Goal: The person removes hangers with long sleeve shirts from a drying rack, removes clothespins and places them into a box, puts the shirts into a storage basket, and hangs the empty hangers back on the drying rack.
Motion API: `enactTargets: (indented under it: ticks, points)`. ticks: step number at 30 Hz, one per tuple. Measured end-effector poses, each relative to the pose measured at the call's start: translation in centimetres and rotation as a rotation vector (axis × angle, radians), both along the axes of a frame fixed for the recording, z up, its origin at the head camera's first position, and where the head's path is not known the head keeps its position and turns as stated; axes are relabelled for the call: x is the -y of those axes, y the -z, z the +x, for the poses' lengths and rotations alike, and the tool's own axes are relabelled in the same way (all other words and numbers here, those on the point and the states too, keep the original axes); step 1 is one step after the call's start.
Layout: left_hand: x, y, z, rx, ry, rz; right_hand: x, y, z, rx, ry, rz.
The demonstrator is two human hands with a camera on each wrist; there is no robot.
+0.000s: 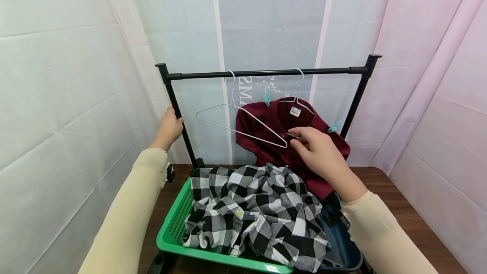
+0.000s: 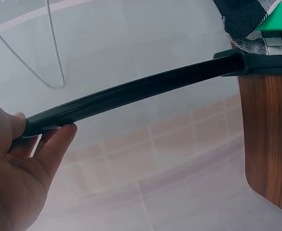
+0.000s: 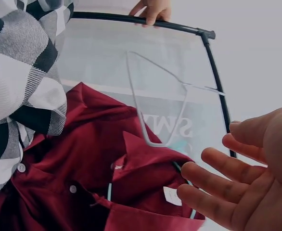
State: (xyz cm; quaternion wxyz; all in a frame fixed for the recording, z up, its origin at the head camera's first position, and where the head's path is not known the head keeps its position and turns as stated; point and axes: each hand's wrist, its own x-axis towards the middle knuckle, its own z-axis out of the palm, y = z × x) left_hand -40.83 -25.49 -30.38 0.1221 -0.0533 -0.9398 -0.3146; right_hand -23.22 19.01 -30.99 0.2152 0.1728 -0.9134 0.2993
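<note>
With curled fingers and thumb, my left hand [image 1: 167, 129] grips the left post [image 2: 136, 94] of a black clothes rack [image 1: 262, 73]. My right hand [image 1: 317, 149] is held in front of a maroon shirt [image 1: 251, 117], its fingers loosely bent. In the right wrist view that hand [image 3: 247, 178] has an empty palm beside the shirt's collar. The maroon shirt hangs from the bar on a light-coloured hanger [image 1: 303, 80]. To its left a bare white wire hanger [image 1: 233, 92] hangs on the same bar, slanting in front of the shirt.
A black-and-white checked shirt [image 1: 258, 206] lies heaped in a green basket [image 1: 228, 259]. Right of it is a dark blue basket [image 1: 348, 244]. Light blue clips [image 1: 335, 127] sit at the maroon shirt's shoulders. All stand on a brown wooden table [image 1: 403, 219], with pale curtains [image 1: 57, 75] around.
</note>
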Motion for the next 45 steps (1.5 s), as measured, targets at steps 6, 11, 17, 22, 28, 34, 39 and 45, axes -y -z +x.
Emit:
enactTargets:
  ticks: [6, 11, 17, 22, 28, 34, 39, 45]
  points:
    - [0.0, 0.1, 0.2, -0.004, 0.008, 0.007, -0.8, 0.8, 2.2, -0.079, -0.009, 0.03]
    - [0.0, 0.0, 0.4, -0.005, 0.001, 0.004, -1.4, 1.7, 3.9, -0.13, -0.024, 0.059]
    - [-0.3, -0.1, 0.3, 0.021, 0.0, -0.005, -2.2, 2.9, 6.0, -0.195, -0.059, 0.076]
    - [-0.4, -0.2, 0.1, 0.025, 0.003, -0.002, -2.6, 3.9, 7.2, -0.209, -0.075, 0.059]
    - [-0.2, 0.0, 0.2, 0.008, -0.001, 0.013, -3.1, 5.4, 7.9, -0.186, -0.098, 0.063]
    - [-0.2, 0.2, 0.4, 0.01, -0.004, 0.017, -3.6, 6.6, 8.5, -0.168, -0.141, 0.107]
    - [0.0, 0.4, 0.3, 0.014, 0.012, 0.026, -3.7, 6.9, 9.1, -0.127, -0.186, 0.14]
    - [0.3, 0.6, 0.1, 0.019, 0.02, 0.02, -3.7, 6.8, 9.7, -0.028, -0.202, 0.206]
